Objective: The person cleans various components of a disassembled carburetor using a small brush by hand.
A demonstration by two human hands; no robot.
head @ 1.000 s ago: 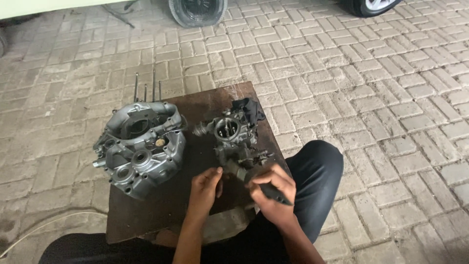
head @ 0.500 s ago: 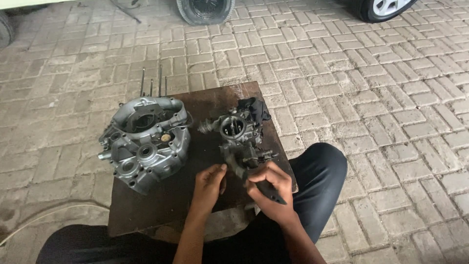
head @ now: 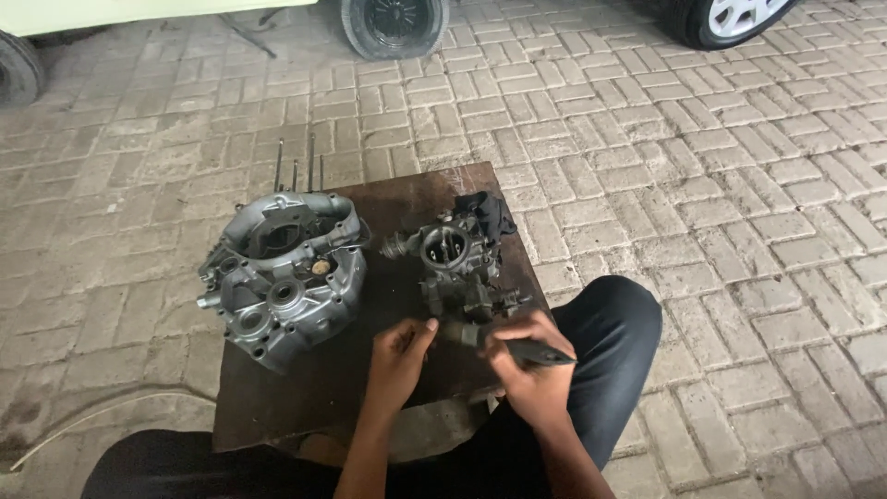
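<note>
Sitting low over a dark, rusty desk [head: 277,407] in the middle of the frame, a person works on a small grey carburetor [head: 459,263] that stands at the centre right of the desk top. The right hand [head: 528,365], at lower centre right, is closed around a dark tool handle [head: 536,351] that points toward the right edge of the frame; its working end is hidden near the carburetor's base. The left hand [head: 399,356], just left of it, has its fingers bent, with the fingertips touching a small part at the foot of the carburetor; whether it grips that part I cannot tell. The two hands are close together but not touching.

A black rag [head: 490,211] lies bunched behind the carburetor, toward the desk's upper right corner. On the left side of the desk sits a big silver engine case [head: 282,273], open side up, overhanging the left edge, with thin studs [head: 296,171] rising behind it. The person's knee in dark trousers [head: 610,342] shows at lower right. Brick paving [head: 693,185] surrounds everything, and two tyres [head: 393,23] stand along the top of the frame.
</note>
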